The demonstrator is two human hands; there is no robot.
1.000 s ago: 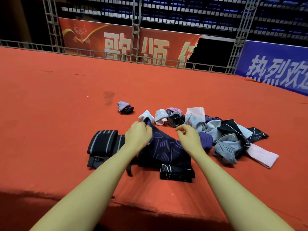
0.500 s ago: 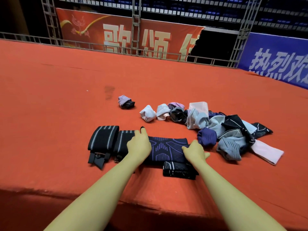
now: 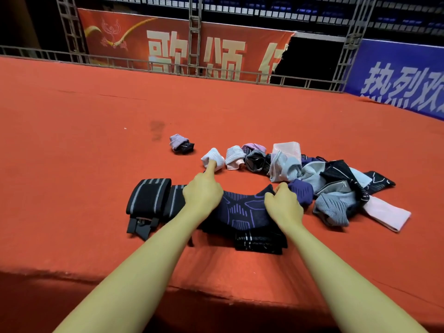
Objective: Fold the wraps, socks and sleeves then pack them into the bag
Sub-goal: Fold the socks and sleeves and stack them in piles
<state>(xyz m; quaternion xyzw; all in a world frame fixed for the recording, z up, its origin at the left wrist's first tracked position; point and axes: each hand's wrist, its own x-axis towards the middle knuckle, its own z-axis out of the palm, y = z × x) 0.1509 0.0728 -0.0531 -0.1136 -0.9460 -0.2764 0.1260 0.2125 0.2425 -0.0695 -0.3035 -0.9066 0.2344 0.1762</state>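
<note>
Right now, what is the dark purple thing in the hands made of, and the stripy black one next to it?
The dark purple sleeve looks like thin, stretchy knit fabric, matte: it sags and bends between the left hand and right hand. The striped black wrap looks like thicker woven elastic with grey stripes, folded flat in a firm block. Exact fibres cannot be told.

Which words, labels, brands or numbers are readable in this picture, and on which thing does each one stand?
"歌颂": red banner, large pale characters; a third character after them is cut off by the torn edge and not readable.
"热烈欢": blue banner, white characters; the text runs out of view at the right.
Socks, wraps and sleeves: patterns and stripes only, no readable text.
</note>
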